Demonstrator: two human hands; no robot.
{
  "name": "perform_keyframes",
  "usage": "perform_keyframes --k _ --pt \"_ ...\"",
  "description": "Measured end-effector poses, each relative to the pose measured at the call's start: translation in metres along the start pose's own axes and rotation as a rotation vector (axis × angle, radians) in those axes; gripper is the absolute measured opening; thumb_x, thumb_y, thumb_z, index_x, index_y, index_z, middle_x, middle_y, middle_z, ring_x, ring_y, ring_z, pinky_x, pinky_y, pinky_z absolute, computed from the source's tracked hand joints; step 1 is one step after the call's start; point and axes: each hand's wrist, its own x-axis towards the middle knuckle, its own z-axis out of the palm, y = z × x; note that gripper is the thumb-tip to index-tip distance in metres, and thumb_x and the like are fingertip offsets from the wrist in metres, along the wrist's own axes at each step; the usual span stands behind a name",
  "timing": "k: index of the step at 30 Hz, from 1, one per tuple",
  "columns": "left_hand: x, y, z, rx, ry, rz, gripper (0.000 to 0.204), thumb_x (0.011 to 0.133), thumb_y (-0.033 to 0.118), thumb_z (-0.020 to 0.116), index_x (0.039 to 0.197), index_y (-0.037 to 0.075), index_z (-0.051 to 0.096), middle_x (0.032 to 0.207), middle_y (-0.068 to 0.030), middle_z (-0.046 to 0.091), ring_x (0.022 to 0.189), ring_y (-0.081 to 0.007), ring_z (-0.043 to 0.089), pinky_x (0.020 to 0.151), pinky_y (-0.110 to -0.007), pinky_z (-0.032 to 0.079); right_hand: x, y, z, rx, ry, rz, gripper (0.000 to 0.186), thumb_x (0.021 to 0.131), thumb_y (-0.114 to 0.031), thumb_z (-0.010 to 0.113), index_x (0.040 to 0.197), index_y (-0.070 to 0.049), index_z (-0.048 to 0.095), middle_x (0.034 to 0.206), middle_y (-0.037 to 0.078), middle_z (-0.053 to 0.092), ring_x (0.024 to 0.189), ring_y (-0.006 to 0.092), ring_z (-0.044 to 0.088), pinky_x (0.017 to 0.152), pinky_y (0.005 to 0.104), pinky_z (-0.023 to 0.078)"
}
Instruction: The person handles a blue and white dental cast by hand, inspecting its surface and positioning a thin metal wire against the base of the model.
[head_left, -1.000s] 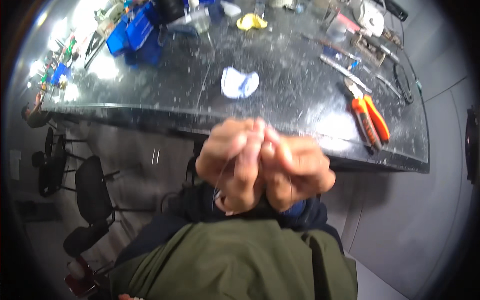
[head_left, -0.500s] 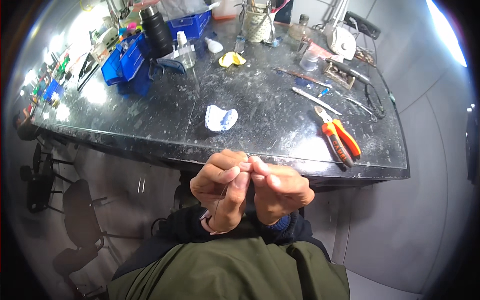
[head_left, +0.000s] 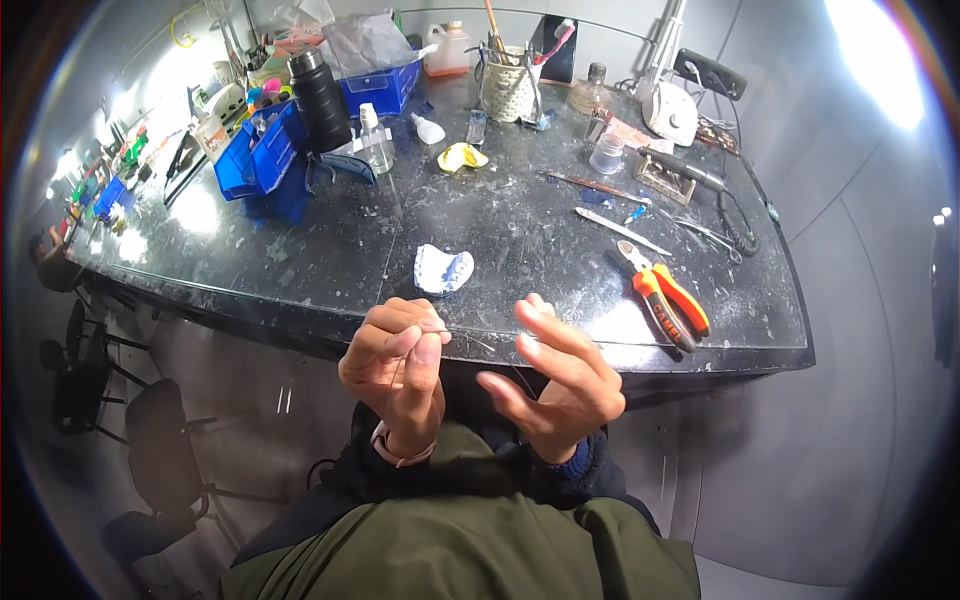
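Note:
Just in front of the bench edge, my left hand (head_left: 393,365) pinches a thin wire (head_left: 470,341) between thumb and fingertips. One end of the wire sticks out toward my right hand (head_left: 565,385), and a fine length also shows below the left fingers. The right hand is open, thumb and fingers spread, close to the wire's free end; whether it touches it I cannot tell. Beyond the left hand, a whitish horseshoe-shaped dental cast (head_left: 440,270) lies on the bench. To the right are diagonal cutters (head_left: 665,295) with orange and black handles.
On the dark bench (head_left: 330,260) stand blue bins (head_left: 255,150), a black bottle (head_left: 320,105), a clear spray bottle (head_left: 376,140) and a woven tool pot (head_left: 508,88). A yellow moulded piece (head_left: 452,160), a knife-like tool (head_left: 622,231) and a corded handpiece (head_left: 690,170) lie farther back.
My hands, fingertips together before, have come apart. The right hand has let go and opened, while the left has shifted leftward, keeping its pinch on the wire.

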Motion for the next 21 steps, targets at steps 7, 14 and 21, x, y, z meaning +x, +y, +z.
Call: perform_keyframes --k 7,14,21 --pt "-0.019 0.004 0.019 -0.109 0.143 -0.193 0.011 0.074 -0.008 0.056 0.078 0.002 0.056 0.079 -0.0097 0.058 0.071 -0.0152 0.054 0.068 -0.033 0.046 -0.013 0.008 0.011 0.258 0.069 0.062 0.028 0.066 0.012 0.069 0.091 -0.001 0.064 0.09 0.021 0.065 0.084 0.0288 0.066 0.081 0.0382 0.052" --pt "-0.033 0.002 0.021 0.005 0.067 -0.226 0.002 0.08 0.005 0.051 0.079 0.005 0.05 0.081 -0.0056 0.052 0.079 -0.016 0.049 0.079 -0.033 0.039 -0.026 0.013 0.017 0.231 0.169 -0.036 0.017 0.07 0.002 0.072 0.085 0.003 0.063 0.087 0.022 0.065 0.083 0.0279 0.066 0.079 0.0405 0.053" --pt "-0.015 0.001 0.013 0.073 0.045 -0.044 0.008 0.077 -0.003 0.052 0.079 0.005 0.053 0.079 -0.0083 0.056 0.072 -0.0152 0.05 0.072 -0.033 0.042 -0.011 0.018 0.011 0.263 0.011 -0.061 0.025 0.068 0.005 0.071 0.091 0.003 0.061 0.096 0.021 0.064 0.085 0.0262 0.066 0.077 0.0347 0.053"
